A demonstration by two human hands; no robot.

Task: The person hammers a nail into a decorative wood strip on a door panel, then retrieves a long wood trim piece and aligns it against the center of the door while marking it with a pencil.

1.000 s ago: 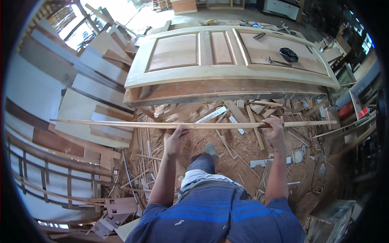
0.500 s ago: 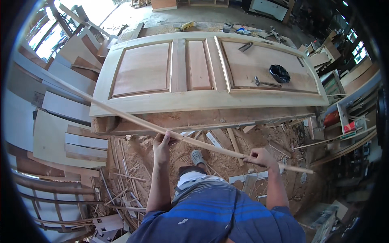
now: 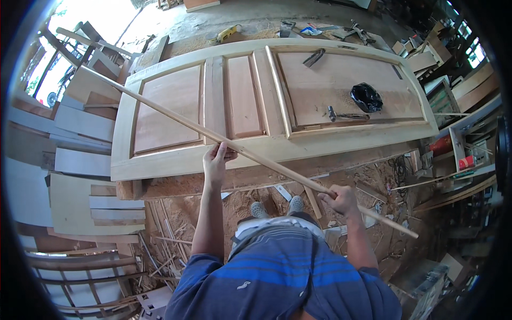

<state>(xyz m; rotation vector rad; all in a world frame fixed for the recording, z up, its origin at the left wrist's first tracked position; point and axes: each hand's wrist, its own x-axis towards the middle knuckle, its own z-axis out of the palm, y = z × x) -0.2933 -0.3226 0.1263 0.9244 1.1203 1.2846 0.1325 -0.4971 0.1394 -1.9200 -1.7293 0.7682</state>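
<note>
Both hands (image 3: 216,160) (image 3: 340,198) closed around wooden strip (image 3: 176,118)

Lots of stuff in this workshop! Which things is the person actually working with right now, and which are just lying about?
In use:
- long thin wooden strip, held by the left hand and right hand
- panelled wooden door lying flat beneath it

Lying about:
- black bag on the door
- hand tool beside it
- offcuts on the floor
- stacked boards at left
</note>
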